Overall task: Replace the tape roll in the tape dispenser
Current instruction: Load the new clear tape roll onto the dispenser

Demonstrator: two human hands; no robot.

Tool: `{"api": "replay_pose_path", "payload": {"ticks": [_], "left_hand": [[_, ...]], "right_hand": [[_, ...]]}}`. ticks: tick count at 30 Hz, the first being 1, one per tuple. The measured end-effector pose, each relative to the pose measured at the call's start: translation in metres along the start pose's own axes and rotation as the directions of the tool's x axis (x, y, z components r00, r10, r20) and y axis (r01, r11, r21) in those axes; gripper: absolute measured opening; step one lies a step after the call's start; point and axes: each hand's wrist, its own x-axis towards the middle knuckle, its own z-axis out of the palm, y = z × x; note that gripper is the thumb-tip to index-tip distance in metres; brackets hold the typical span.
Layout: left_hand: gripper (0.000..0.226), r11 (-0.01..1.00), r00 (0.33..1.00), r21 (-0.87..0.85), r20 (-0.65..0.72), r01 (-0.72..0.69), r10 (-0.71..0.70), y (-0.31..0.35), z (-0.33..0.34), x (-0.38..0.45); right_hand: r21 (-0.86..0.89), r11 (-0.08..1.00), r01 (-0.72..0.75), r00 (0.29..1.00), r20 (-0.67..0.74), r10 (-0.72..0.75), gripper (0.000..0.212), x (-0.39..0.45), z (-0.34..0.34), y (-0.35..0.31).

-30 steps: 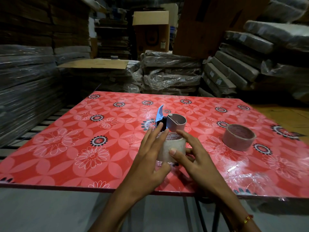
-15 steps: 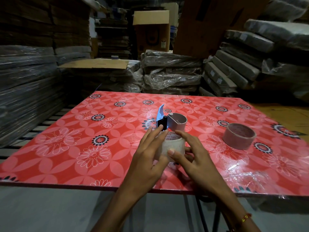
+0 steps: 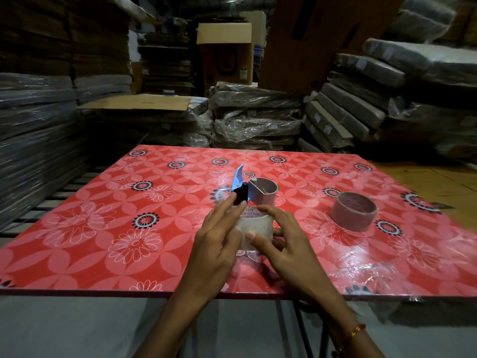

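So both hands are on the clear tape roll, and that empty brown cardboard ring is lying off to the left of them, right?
Not quite. In the head view the empty cardboard ring lies to the right of the hands, not the left. Both the left hand and right hand are indeed on the clear tape roll.

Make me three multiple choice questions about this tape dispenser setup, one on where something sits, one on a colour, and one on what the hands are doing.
1. Where is the empty cardboard core?
A. On the table, right of the hands
B. In the left hand
C. On the floor

2. What colour is the dispenser blade guard?
A. Green
B. Blue
C. Yellow

3. What is happening to the clear tape roll?
A. It lies untouched
B. One hand lifts it high
C. Both hands hold it

Answers: 1 A, it rests on the red tablecloth to the right. 2 B, the raised flap is blue. 3 C, the left hand and right hand wrap fingers around it just in front of the dispenser.
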Motion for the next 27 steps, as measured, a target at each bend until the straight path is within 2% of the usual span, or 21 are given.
{"api": "replay_pose_path", "payload": {"ticks": [3,6,15,18,20,22,24,27], "left_hand": [[0.048,0.997,0.988,0.075,-0.152,-0.014,0.025,0.005,0.004,0.001],[0.027,0.985,0.94,0.173,-0.336,-0.005,0.064,0.016,0.015,0.002],[0.009,0.963,0.887,0.264,-0.456,0.063,0.067,0.027,0.041,0.014],[0.01,0.987,0.885,0.147,-0.466,0.067,0.009,0.025,0.041,0.019],[0.01,0.986,0.879,-0.097,-0.448,0.134,-0.164,0.02,0.038,0.021],[0.011,0.926,0.874,-0.311,-0.361,0.215,-0.324,0.016,0.035,0.02],[0.012,0.924,0.888,-0.316,-0.329,0.217,-0.321,0.016,0.033,0.018],[0.012,0.981,0.906,-0.146,-0.385,0.13,-0.177,0.019,0.035,0.016]], "right_hand": [[0.018,1.0,-0.022,0.997,-0.069,0.023,0.047,0.0,0.001,-0.001],[0.046,0.998,-0.043,0.988,-0.145,0.049,0.046,0.0,0.0,-0.001],[-0.126,0.99,-0.059,0.957,-0.29,0.02,0.043,-0.001,-0.002,0.003],[-0.126,0.99,-0.06,0.955,-0.297,0.02,0.045,-0.002,-0.003,0.005],[-0.121,0.991,-0.063,0.957,-0.289,0.026,0.044,-0.001,-0.002,0.006],[-0.121,0.99,-0.065,0.96,-0.279,0.029,0.042,-0.001,-0.002,0.007],[-0.125,0.99,-0.066,0.96,-0.279,0.029,0.041,-0.001,-0.002,0.007],[-0.129,0.989,-0.067,0.957,-0.288,0.027,0.041,-0.001,-0.003,0.007]]}}
